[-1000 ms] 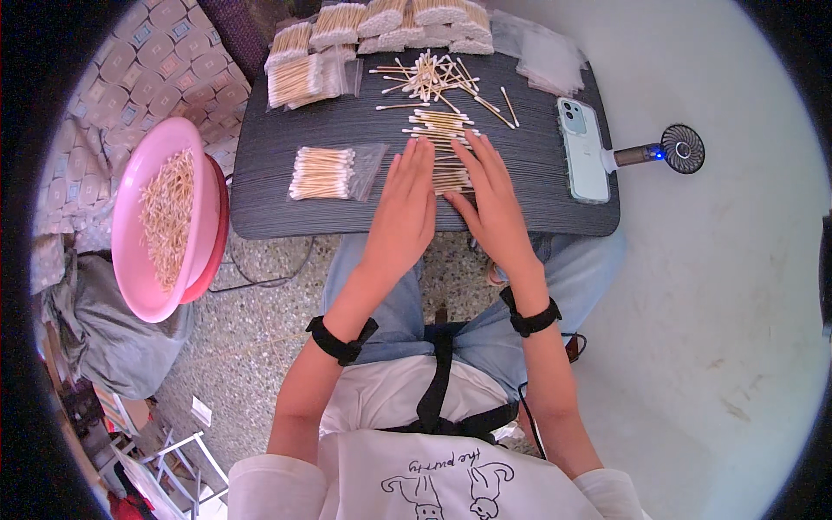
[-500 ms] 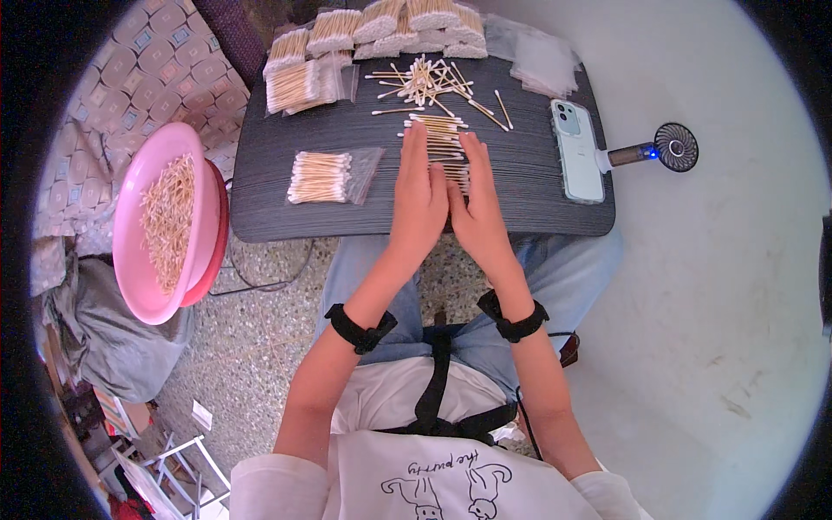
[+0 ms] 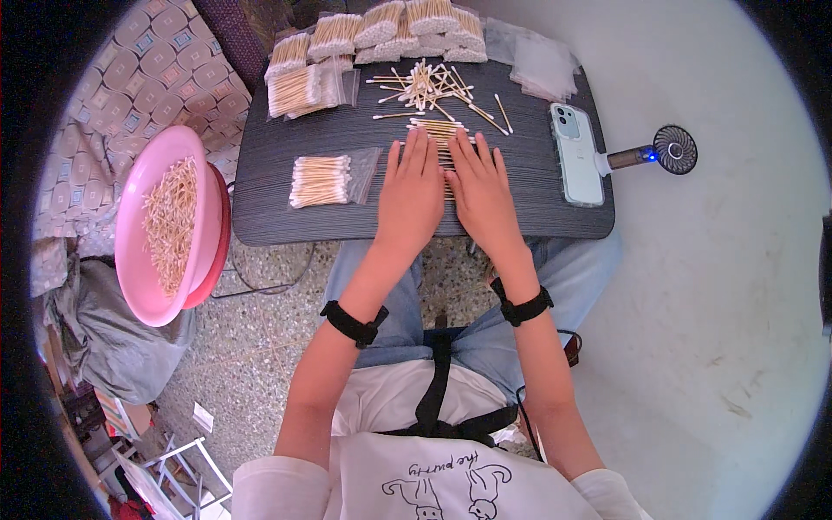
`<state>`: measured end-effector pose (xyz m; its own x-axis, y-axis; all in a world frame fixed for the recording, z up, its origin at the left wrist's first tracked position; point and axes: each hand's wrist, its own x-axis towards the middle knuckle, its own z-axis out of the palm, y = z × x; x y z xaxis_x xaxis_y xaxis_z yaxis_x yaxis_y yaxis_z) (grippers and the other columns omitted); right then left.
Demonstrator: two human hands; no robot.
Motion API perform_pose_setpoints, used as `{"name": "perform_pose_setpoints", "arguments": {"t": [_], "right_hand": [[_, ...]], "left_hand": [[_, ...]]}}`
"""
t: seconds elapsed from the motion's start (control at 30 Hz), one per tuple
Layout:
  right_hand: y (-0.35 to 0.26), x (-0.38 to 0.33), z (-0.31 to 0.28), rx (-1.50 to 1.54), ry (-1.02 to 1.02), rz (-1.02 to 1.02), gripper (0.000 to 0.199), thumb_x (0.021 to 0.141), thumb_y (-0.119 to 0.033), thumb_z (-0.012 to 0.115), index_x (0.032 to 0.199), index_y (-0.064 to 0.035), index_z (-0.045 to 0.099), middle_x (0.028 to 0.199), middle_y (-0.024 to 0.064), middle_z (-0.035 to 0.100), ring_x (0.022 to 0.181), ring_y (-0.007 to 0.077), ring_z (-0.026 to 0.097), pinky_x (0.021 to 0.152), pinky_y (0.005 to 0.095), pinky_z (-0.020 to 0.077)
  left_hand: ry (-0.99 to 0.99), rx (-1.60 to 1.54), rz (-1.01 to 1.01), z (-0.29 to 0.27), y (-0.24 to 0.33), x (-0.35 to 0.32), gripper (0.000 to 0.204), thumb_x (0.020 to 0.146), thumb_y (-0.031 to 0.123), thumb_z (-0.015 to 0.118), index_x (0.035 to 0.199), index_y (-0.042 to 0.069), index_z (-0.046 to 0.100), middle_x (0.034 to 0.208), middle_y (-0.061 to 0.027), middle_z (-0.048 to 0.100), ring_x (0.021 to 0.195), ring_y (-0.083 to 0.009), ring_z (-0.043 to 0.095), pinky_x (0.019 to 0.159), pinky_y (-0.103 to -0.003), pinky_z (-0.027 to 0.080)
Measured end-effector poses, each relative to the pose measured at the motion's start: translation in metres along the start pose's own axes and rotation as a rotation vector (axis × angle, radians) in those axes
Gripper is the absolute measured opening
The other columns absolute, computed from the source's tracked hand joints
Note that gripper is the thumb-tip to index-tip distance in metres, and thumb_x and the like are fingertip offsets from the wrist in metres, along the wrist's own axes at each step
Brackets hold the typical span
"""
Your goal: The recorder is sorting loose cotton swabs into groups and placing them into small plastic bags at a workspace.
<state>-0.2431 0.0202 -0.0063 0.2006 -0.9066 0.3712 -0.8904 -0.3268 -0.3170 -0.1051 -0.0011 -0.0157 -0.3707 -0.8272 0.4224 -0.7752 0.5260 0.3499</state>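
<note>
A row of cotton swabs (image 3: 437,127) lies crosswise on the dark table, running toward me between and partly under my hands. My left hand (image 3: 411,192) rests palm down over the left ends, fingers stretched out. Across from it my right hand (image 3: 482,192) lies flat over the right ends, its fingers slightly apart. Both hands hide much of the row. Just beyond is a loose heap of cotton swabs (image 3: 425,85), with a few strays around it. Left of my hands lies a clear bag filled with cotton swabs (image 3: 321,181).
Filled swab bags (image 3: 381,30) are piled along the far edge, beside empty clear bags (image 3: 542,65). A phone (image 3: 578,160) lies at the right, next to a small fan (image 3: 674,150). A pink basin (image 3: 130,234) of loose swabs stands left of the table (image 3: 277,221).
My hands have turned from upright, edge-on beside the swabs to palms down over them. The fingers have spread a little and cover more of the row.
</note>
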Motion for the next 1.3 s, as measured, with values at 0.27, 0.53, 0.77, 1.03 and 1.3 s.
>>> {"name": "perform_pose_setpoints", "arguments": {"t": [0.27, 0.53, 0.77, 1.03, 1.3], "right_hand": [[0.002, 0.013, 0.009, 0.104, 0.17, 0.071, 0.045, 0.099, -0.021, 0.045, 0.14, -0.0028, 0.043, 0.147, 0.0134, 0.042, 0.136, 0.0367, 0.036, 0.113, 0.0485, 0.0272], [0.004, 0.024, 0.012, -0.027, 0.121, -0.028, 0.045, 0.099, -0.024, 0.046, 0.14, -0.0032, 0.045, 0.144, 0.0112, 0.046, 0.136, 0.0356, 0.037, 0.113, 0.0466, 0.0283], [0.005, 0.022, 0.008, 0.028, 0.064, -0.063, 0.043, 0.099, -0.023, 0.047, 0.137, -0.0041, 0.048, 0.141, 0.0105, 0.049, 0.135, 0.0334, 0.038, 0.114, 0.0456, 0.0279], [0.006, 0.02, 0.001, 0.374, 0.135, 0.087, 0.04, 0.099, -0.019, 0.046, 0.135, -0.0009, 0.048, 0.14, 0.0195, 0.048, 0.131, 0.0376, 0.042, 0.111, 0.0449, 0.0319], [0.003, 0.031, 0.007, 0.655, 0.173, 0.214, 0.041, 0.101, -0.018, 0.044, 0.137, 0.0017, 0.044, 0.141, 0.0254, 0.044, 0.133, 0.038, 0.042, 0.111, 0.0413, 0.0315]], "left_hand": [[0.171, -0.043, -0.077, 0.004, -0.005, 0.013, 0.043, 0.096, 0.011, 0.045, 0.135, -0.009, 0.042, 0.142, -0.0286, 0.04, 0.137, -0.0401, 0.035, 0.115, -0.049, 0.026], [0.072, -0.025, -0.074, 0.008, -0.007, 0.016, 0.046, 0.095, 0.009, 0.045, 0.137, -0.01, 0.039, 0.144, -0.0291, 0.039, 0.136, -0.04, 0.037, 0.115, -0.047, 0.027], [0.129, -0.129, -0.091, 0.004, -0.008, 0.014, 0.044, 0.096, 0.008, 0.043, 0.136, -0.01, 0.039, 0.142, -0.0297, 0.04, 0.136, -0.0399, 0.037, 0.115, -0.047, 0.027], [0.131, -0.31, -0.189, 0.0, -0.004, 0.015, 0.041, 0.1, 0.014, 0.041, 0.136, -0.006, 0.043, 0.138, -0.0251, 0.048, 0.131, -0.0386, 0.043, 0.113, -0.045, 0.03], [0.147, -0.811, -0.3, -0.006, -0.008, 0.021, 0.047, 0.103, 0.027, 0.041, 0.139, -0.003, 0.041, 0.14, -0.0246, 0.047, 0.13, -0.0348, 0.046, 0.108, -0.038, 0.034]]}}
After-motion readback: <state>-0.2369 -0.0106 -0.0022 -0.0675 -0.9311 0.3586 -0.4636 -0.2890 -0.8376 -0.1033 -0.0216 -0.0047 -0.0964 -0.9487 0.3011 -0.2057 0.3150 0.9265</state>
